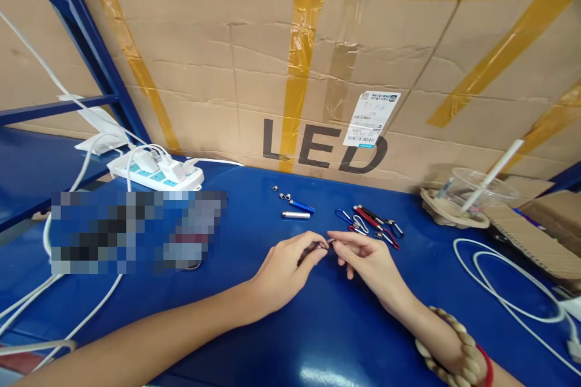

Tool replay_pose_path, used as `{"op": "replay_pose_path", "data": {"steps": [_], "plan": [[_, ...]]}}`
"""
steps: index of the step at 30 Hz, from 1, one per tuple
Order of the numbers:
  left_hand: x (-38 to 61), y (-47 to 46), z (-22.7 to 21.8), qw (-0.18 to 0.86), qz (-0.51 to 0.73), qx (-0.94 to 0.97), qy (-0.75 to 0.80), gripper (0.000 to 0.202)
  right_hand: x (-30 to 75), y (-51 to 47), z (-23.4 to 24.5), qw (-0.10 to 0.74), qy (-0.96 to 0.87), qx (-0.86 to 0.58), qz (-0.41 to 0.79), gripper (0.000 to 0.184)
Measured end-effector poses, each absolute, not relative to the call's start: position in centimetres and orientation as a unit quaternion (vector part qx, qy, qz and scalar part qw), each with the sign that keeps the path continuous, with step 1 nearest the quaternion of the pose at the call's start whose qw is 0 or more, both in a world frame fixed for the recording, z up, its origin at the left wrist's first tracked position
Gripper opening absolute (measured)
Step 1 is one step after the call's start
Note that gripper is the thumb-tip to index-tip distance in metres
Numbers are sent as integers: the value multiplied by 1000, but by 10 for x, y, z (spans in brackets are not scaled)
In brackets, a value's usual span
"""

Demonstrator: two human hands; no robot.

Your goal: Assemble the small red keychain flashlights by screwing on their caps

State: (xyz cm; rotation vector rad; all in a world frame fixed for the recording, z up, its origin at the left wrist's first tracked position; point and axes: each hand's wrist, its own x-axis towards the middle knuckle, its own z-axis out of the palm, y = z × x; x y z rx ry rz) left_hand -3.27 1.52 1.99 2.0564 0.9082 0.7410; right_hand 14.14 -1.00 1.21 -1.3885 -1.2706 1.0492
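Note:
Low over the blue table, my left hand (290, 266) and my right hand (363, 257) meet fingertip to fingertip. Each is closed in a pinch; between them shows a bit of something small, dark and shiny, mostly covered by the fingers. Just beyond my left hand lie a silver tube (296, 215), a blue tube (302, 207) and several small silver metal pieces (282, 196). Past my right hand is a cluster with a red tube (364, 216), a black tube (370, 213), a silver carabiner clip (360, 225) and a red carabiner clip (391, 238).
A white power strip (157, 174) with plugs and cables stands at the left, near a blurred-out patch. A large cardboard box (204, 72) forms the back. At the right are a clear cup in a carton holder (454, 213), a coiled white cable (494, 290) and a spiral notebook (521, 239).

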Motion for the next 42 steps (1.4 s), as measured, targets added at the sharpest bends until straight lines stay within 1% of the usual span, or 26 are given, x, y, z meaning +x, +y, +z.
{"op": "replay_pose_path", "data": {"steps": [7, 10, 13, 17, 24, 27, 31, 35, 37, 40, 42], "plan": [[-30, 16, 23, 402, 307, 796, 333, 20, 138, -15, 19, 511, -499, -548, 435, 31], [-29, 14, 22, 393, 305, 807, 318, 19, 137, -17, 19, 521, -517, -524, 432, 28], [-28, 12, 21, 409, 308, 795, 325, 15, 137, -19, 19, 529, -544, -506, 411, 24], [-28, 11, 23, 434, 310, 777, 334, 13, 137, -20, 19, 522, -581, -487, 390, 18], [-30, 9, 21, 425, 305, 785, 332, 11, 141, -19, 19, 524, -584, -488, 383, 13], [-30, 8, 18, 418, 308, 789, 329, 12, 141, -18, 22, 504, -573, -486, 426, 16], [-32, 9, 15, 407, 304, 803, 312, 12, 142, -15, 26, 449, -516, -519, 513, 28], [-35, 9, 17, 370, 300, 835, 276, 18, 141, -13, 23, 395, -486, -540, 563, 32], [-36, 9, 17, 345, 303, 849, 260, 19, 140, -14, 21, 389, -476, -542, 573, 34], [-36, 9, 16, 326, 313, 856, 251, 19, 140, -16, 17, 404, -472, -533, 575, 39], [-35, 9, 14, 324, 313, 853, 263, 18, 139, -16, 16, 413, -487, -532, 556, 38]]}}
